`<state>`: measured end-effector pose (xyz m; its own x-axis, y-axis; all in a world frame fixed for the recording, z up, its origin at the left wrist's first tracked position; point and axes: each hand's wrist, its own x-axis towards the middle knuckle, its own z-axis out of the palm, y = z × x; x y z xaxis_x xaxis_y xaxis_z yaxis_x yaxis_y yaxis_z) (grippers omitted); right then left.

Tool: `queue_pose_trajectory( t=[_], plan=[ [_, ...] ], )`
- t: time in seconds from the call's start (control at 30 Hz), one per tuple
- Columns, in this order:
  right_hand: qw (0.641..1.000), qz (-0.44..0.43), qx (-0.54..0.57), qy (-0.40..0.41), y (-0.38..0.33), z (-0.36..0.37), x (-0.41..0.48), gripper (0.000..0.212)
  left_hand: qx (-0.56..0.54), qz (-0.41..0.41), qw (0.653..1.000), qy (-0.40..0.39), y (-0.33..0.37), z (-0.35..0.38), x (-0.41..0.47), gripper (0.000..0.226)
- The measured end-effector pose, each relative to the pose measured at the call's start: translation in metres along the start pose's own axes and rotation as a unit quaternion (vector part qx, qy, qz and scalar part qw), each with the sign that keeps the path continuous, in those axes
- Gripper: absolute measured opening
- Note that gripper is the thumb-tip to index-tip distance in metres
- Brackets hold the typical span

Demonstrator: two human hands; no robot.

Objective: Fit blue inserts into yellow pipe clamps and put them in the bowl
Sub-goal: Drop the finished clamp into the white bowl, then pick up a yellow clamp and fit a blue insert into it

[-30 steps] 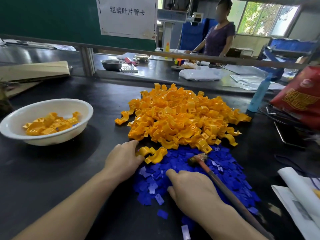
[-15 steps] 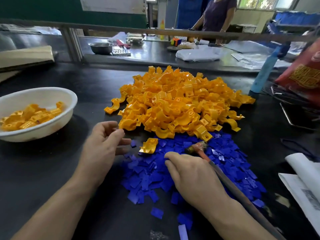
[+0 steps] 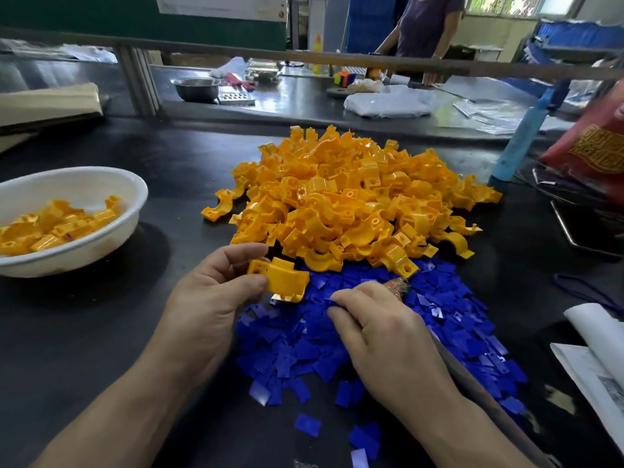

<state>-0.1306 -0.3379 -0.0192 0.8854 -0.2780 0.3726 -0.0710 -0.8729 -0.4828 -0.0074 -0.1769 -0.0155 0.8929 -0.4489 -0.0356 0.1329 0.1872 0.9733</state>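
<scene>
A yellow clamp (image 3: 278, 278) is pinched by the left hand (image 3: 209, 298) over the blue inserts (image 3: 445, 315); the right hand (image 3: 381, 327) is curled among them, grip unclear. A thin insert may be fumbled.

Steel bowl (image 3: 196, 87), white plastic bag (image 3: 388, 103), colour cube (image 3: 343, 78) on far bench; person in purple shirt (image 3: 429, 25) behind. Blue bottle (image 3: 520, 136), red bag (image 3: 594, 146) right; cardboard (image 3: 47, 103) left.

A: We've got left hand (image 3: 209, 298) pinching one yellow pipe clamp (image 3: 280, 278), over the near edge of the blue insert pile (image 3: 439, 315).
B: We see right hand (image 3: 381, 332) pinching a blue insert (image 3: 329, 300) beside it. White bowl (image 3: 111, 184) at left holds clamps; clamp heap (image 3: 354, 204) behind.
</scene>
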Motion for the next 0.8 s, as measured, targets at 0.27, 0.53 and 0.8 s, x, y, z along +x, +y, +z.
queue_pose_trajectory(
  t=[0.27,0.53,0.8],
  plan=[
    [0.996,0.03,0.08,0.033,-0.003,-0.006,-0.001,0.008,0.005,-0.04,0.999,-0.003,0.001,0.007,-0.001,0.026],
    [0.946,0.119,0.302,-0.008,-0.006,-0.014,0.002,0.01,0.017,-0.068,0.997,-0.03,-0.003,0.01,-0.005,0.043],
    [0.902,0.127,0.413,-0.014,-0.009,-0.011,0.002,0.018,0.007,-0.093,0.991,-0.092,-0.004,0.014,-0.012,0.034]
  ],
)
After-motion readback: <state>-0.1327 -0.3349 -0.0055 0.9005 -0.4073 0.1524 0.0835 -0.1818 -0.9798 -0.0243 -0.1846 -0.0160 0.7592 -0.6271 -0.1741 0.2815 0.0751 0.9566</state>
